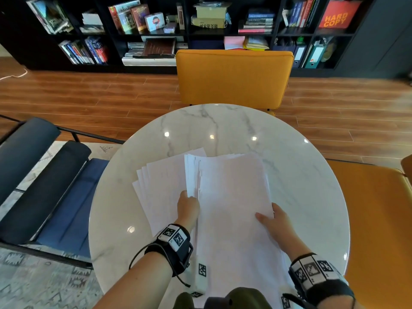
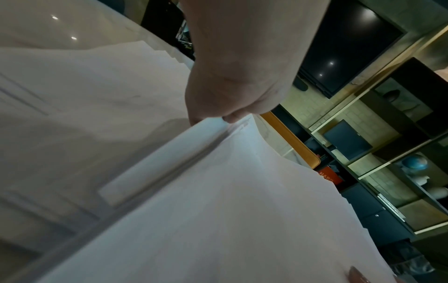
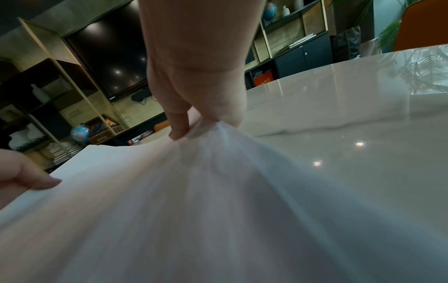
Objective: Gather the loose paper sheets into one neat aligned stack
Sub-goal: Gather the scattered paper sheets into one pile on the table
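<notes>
A thick bundle of white paper sheets (image 1: 234, 197) is lifted over the round marble table (image 1: 301, 175), its far edges uneven. My left hand (image 1: 188, 205) grips the bundle's left edge; in the left wrist view the left hand (image 2: 230, 95) pinches the paper sheets (image 2: 218, 191). My right hand (image 1: 272, 221) holds the right edge with the thumb on top. The right wrist view shows my right hand (image 3: 194, 114) pinching the paper sheets (image 3: 194, 210). A second fanned pile of sheets (image 1: 160, 186) lies flat on the table to the left, partly under the bundle.
A yellow chair (image 1: 234, 76) stands at the table's far side, another yellow seat (image 1: 374, 208) at the right, and a dark blue chair (image 1: 51, 186) at the left. A black bookshelf (image 1: 156, 30) lines the back wall.
</notes>
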`<state>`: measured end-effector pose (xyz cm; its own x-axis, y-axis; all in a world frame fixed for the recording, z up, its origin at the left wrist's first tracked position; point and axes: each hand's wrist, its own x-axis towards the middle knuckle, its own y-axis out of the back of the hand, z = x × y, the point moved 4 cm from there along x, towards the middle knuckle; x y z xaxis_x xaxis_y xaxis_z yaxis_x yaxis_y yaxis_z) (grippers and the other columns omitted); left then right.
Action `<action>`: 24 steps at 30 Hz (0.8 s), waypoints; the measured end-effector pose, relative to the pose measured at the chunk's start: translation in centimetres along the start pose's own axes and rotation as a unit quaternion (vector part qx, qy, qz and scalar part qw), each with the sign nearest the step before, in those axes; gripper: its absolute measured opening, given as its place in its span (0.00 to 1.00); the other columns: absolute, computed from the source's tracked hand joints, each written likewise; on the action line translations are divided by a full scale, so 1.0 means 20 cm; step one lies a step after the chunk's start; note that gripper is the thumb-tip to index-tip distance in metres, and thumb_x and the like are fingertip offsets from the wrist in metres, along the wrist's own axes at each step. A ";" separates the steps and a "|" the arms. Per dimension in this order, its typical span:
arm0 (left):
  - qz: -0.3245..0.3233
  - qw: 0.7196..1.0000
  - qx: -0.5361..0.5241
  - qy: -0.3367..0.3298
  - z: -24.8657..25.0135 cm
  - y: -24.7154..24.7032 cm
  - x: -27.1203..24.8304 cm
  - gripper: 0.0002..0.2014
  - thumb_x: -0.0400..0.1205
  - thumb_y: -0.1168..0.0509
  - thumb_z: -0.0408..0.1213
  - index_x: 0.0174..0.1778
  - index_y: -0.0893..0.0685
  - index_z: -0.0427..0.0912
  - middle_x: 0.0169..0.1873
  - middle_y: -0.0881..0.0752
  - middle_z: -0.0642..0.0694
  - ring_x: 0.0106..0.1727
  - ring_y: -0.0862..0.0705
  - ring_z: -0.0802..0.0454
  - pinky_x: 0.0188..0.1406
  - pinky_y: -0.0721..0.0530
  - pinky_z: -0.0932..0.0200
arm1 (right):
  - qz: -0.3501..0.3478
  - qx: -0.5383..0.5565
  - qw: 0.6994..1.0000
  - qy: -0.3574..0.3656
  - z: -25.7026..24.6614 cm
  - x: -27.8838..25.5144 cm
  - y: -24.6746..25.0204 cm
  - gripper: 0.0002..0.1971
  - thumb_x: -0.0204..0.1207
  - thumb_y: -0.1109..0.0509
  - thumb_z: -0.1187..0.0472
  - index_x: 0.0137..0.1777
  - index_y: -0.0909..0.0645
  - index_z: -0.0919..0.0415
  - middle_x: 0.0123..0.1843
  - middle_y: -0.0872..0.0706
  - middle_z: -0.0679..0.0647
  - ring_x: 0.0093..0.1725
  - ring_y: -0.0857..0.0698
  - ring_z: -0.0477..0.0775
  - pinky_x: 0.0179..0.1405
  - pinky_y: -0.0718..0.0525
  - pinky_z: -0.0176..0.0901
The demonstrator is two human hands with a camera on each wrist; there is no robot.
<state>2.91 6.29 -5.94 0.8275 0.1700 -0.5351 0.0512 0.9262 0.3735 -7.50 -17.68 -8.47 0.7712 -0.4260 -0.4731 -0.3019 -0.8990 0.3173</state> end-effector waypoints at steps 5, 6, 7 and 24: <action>-0.048 0.997 -0.052 -0.041 0.01 -0.03 -0.03 0.14 0.86 0.45 0.48 0.55 0.27 0.40 0.47 0.21 0.48 0.49 0.23 0.50 0.49 0.28 0.57 | -0.026 -0.020 0.999 0.004 -0.02 -0.02 -0.06 0.12 0.74 0.28 0.62 0.57 0.23 0.57 0.51 0.13 0.56 0.47 0.14 0.57 0.37 0.18 0.41; -0.055 0.995 -0.061 -0.057 0.02 -0.04 -0.04 0.16 0.83 0.42 0.52 0.55 0.26 0.42 0.49 0.19 0.48 0.48 0.21 0.51 0.46 0.26 0.58 | -0.026 -0.026 0.999 0.009 -0.03 -0.03 -0.06 0.12 0.75 0.29 0.62 0.57 0.23 0.58 0.51 0.14 0.56 0.46 0.15 0.56 0.34 0.20 0.37; -0.060 0.994 -0.063 -0.071 0.03 -0.04 -0.04 0.18 0.81 0.38 0.54 0.55 0.24 0.43 0.50 0.18 0.47 0.47 0.20 0.52 0.42 0.24 0.59 | -0.023 -0.030 0.999 0.014 -0.04 -0.03 -0.06 0.12 0.75 0.29 0.62 0.57 0.23 0.59 0.50 0.14 0.55 0.45 0.16 0.56 0.32 0.22 0.34; -0.115 0.974 -0.144 -0.135 0.12 0.02 -0.09 0.17 0.78 0.35 0.28 0.61 0.23 0.47 0.47 0.13 0.49 0.44 0.14 0.52 0.41 0.14 0.59 | 0.011 0.044 0.996 0.072 -0.12 -0.03 0.04 0.17 0.71 0.25 0.59 0.58 0.23 0.55 0.57 0.15 0.58 0.51 0.14 0.57 0.48 0.14 0.50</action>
<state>2.75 5.49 -2.98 0.9310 -0.1122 -0.3472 0.1263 0.9918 0.0180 -6.88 -17.84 -5.89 0.8339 -0.4332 -0.3420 -0.3635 -0.8973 0.2503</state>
